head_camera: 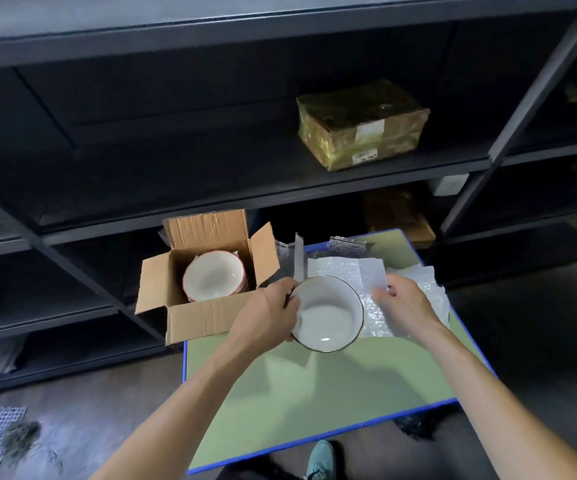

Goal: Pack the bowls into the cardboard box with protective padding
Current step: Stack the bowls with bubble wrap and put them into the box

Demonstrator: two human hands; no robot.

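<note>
**Holding a bowl over the bubble wrap, beside the open box**

Gripping the dark-rimmed bowl (326, 313) at its left rim, the left hand (269, 310) is holding it tilted above the desk (297, 393), fingers curled round the edge. The right hand (401, 306) is pinching the near edge of the bubble wrap (349, 268), which is lying spread toward the desk's far right corner, just right of the bowl. The cardboard box (207, 313) is standing at the far left corner, overhanging the left edge, with all its flaps open. A red-rimmed bowl (212, 280) is resting inside it. Dark shelving (210, 168) is standing behind the desk and carrying a wrapped parcel (363, 124). A shoe (320, 459) is showing below the near edge.
</note>
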